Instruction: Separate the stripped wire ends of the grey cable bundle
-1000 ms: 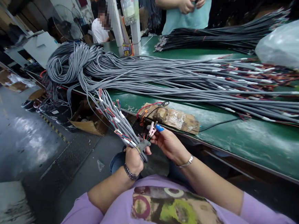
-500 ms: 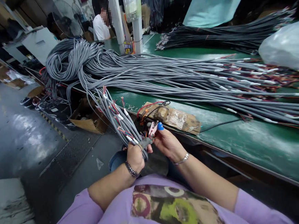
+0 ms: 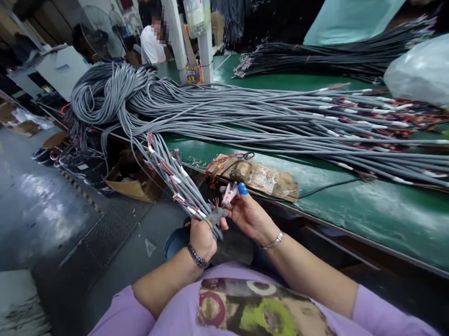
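1. Your left hand [image 3: 202, 237] is closed in a fist around a bunch of grey cables [image 3: 177, 180]. It grips them just below their stripped ends, off the near edge of the tabletop [image 3: 380, 211], above your lap.
2. The stripped ends show thin coloured wires [image 3: 216, 203], fanned out just above your left thumb.
3. Your right hand [image 3: 249, 216] pinches a small pink clip [image 3: 228, 193] between thumb and forefinger; the remaining fingers are loosely curled. A blue cap [image 3: 242, 188] covers the forefinger tip.
4. The pink clip sits at the coloured wires. Whether its teeth grip one of them cannot be told.
5. The held cables run up and left to the large grey cable pile [image 3: 109, 91] at the left end of the tabletop, which spreads right along its length.
6. A worn wooden block [image 3: 260, 177] with red and black leads lies on the near edge, just beyond your right hand.
7. A bundle of black cables [image 3: 334, 55] lies along the far edge.
8. A clear plastic bag [image 3: 438, 66] rests at the far right corner.
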The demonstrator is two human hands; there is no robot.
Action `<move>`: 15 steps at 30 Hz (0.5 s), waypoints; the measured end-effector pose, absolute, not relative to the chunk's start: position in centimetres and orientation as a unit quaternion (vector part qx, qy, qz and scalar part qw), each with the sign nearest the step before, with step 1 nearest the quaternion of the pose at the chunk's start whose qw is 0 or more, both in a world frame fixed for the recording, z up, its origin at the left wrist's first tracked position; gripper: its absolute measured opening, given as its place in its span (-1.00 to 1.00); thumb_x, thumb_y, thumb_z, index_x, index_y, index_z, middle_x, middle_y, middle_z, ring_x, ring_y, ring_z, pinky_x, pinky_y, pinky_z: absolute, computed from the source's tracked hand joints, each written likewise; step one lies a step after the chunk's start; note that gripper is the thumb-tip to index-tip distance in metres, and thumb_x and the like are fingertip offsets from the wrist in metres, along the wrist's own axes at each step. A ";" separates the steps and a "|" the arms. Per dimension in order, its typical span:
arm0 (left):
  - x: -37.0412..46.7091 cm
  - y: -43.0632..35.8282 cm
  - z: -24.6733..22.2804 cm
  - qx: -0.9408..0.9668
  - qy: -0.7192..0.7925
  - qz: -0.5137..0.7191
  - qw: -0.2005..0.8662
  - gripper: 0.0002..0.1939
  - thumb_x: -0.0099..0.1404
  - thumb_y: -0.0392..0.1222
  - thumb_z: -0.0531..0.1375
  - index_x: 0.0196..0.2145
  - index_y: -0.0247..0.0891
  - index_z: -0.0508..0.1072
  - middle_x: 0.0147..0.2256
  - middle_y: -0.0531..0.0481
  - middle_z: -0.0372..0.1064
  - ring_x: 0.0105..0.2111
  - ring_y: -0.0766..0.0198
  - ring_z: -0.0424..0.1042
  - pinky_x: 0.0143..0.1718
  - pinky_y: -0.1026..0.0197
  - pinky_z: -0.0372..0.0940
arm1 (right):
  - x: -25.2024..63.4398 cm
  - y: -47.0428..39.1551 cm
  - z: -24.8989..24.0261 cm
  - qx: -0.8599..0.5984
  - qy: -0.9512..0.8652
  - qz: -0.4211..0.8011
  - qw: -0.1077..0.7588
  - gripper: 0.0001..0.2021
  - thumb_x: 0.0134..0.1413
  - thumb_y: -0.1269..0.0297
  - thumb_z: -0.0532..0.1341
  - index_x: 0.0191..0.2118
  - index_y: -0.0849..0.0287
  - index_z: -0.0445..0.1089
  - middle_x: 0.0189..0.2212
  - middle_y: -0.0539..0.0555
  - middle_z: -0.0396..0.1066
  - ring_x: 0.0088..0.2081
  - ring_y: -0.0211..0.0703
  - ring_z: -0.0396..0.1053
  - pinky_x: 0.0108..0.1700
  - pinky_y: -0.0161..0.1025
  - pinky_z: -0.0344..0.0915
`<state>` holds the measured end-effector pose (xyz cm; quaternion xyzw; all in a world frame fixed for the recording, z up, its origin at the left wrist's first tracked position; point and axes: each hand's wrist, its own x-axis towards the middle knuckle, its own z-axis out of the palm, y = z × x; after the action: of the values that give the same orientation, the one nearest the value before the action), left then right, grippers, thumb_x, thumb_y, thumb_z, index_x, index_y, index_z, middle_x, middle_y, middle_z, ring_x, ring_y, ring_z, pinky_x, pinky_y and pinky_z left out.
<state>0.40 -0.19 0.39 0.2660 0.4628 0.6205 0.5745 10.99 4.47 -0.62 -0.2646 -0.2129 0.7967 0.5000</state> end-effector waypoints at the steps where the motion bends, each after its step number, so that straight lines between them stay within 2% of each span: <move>1: 0.4 -0.3 0.4 0.265 0.462 0.621 0.575 -0.71 -0.04 -0.12 0.29 -0.73 -0.31 0.36 -0.74 0.04 0.27 -0.69 0.39 0.26 -0.60 0.30 0.19 | 11.0 4.4 -0.4 -0.263 -0.206 0.801 0.497 -0.61 -0.06 -0.13 0.24 -0.38 0.15 0.40 -0.55 -0.01 0.37 -0.52 -0.28 0.27 -0.47 -0.29 0.28; 7: 0.2 -0.5 0.6 0.250 0.469 0.626 0.571 -0.68 -0.05 -0.07 0.32 -0.72 -0.30 0.34 -0.74 0.06 0.28 -0.68 0.39 0.28 -0.59 0.31 0.21 | 11.4 4.4 -0.2 -0.295 -0.197 0.788 0.503 -0.74 -0.12 0.10 0.35 -0.36 0.18 0.44 -0.53 -0.04 0.37 -0.49 -0.34 0.27 -0.44 -0.36 0.26; 13: 0.5 0.0 0.6 0.253 0.457 0.635 0.570 -0.77 -0.03 -0.15 0.31 -0.67 -0.32 0.40 -0.74 0.08 0.27 -0.70 0.42 0.24 -0.61 0.33 0.17 | 11.6 4.2 -1.3 -0.383 -0.298 0.657 0.576 -0.67 -0.07 -0.03 0.29 -0.50 0.17 0.43 -0.55 -0.02 0.35 -0.51 -0.34 0.22 -0.43 -0.34 0.21; 15: 0.7 0.2 0.6 0.251 0.456 0.634 0.572 -0.75 -0.04 -0.16 0.31 -0.70 -0.31 0.37 -0.75 0.08 0.26 -0.70 0.42 0.24 -0.61 0.32 0.17 | 11.5 4.2 -1.4 -0.385 -0.313 0.651 0.575 -0.64 -0.08 -0.08 0.27 -0.50 0.18 0.43 -0.56 -0.01 0.34 -0.52 -0.33 0.21 -0.44 -0.34 0.21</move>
<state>0.65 0.16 0.60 0.2508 0.4559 0.6343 0.5717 11.53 4.21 -1.43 -0.3846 -0.3128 0.6512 0.5746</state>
